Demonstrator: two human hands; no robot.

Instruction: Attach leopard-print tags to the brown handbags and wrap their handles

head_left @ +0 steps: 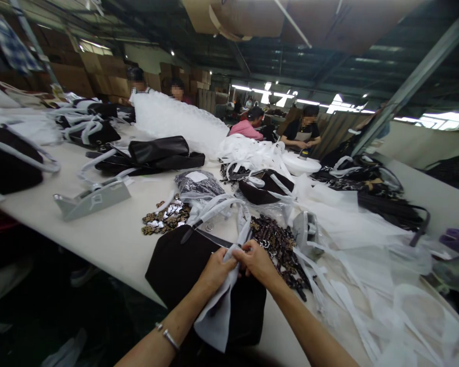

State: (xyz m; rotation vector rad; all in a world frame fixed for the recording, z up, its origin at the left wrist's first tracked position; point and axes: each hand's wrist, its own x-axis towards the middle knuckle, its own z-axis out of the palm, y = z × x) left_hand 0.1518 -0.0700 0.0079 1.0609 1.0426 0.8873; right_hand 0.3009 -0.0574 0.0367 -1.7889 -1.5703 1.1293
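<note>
A black handbag (176, 270) lies at the table's near edge, its handles (218, 204) wrapped in white foam strip. Over the bag hangs a white sheet of wrapping (216, 318). My left hand (219, 267) is closed on the wrapping near the base of one handle. Right beside it, my right hand (254, 260) pinches at the same spot, fingertips close to the left thumb; what exactly its fingers hold is hidden. Just past my right hand spreads a pile of dark straps with metal fittings (279, 244). Flower-shaped tags (164, 219) are heaped left of the handles.
A grey tape dispenser (94, 199) stands on the left, another (306, 229) on the right. Further back are black bags (156, 153), a bagged dark bundle (199, 183) and white strips (252, 153). White sheets (340, 224) cover the right side. Several people work beyond the table.
</note>
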